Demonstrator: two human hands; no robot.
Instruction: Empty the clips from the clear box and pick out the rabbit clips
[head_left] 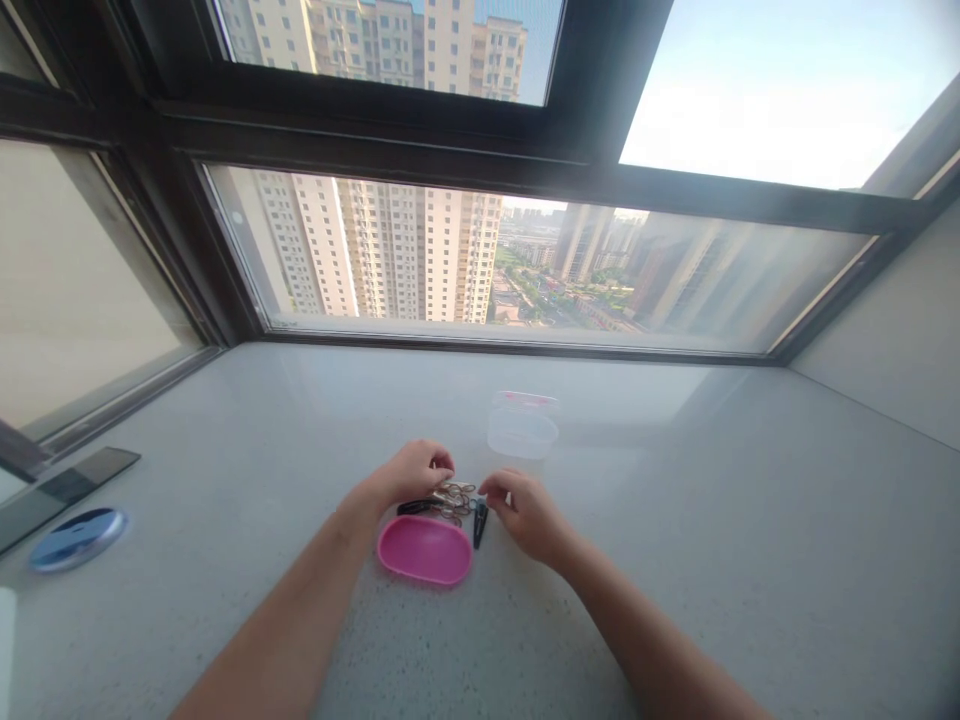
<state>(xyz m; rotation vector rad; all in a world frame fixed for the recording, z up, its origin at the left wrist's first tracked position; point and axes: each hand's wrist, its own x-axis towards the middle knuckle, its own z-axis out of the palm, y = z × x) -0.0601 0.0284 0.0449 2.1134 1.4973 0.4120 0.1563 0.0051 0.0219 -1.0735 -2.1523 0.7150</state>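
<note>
A small pile of thin brownish loops [455,497], which look like hair ties, lies on the pale stone sill. At the pile's left is a black hair clip [420,507], and a second black clip [480,524] points toward me at its right. My left hand [420,470] curls over the pile's far left side with its fingers closed; whatever they pinch is hidden. My right hand [523,507] is pinched just beside the upper end of the second clip, and I cannot tell whether it grips it. Right in front of the pile stands a pink oval tray [425,551] with nothing in it.
A clear plastic box [523,425] stands beyond my right hand. At far left lie a round bluish object [78,540] and a dark flat panel [97,474]. Dark window frames [525,345] border the sill at the back, with tall buildings outside.
</note>
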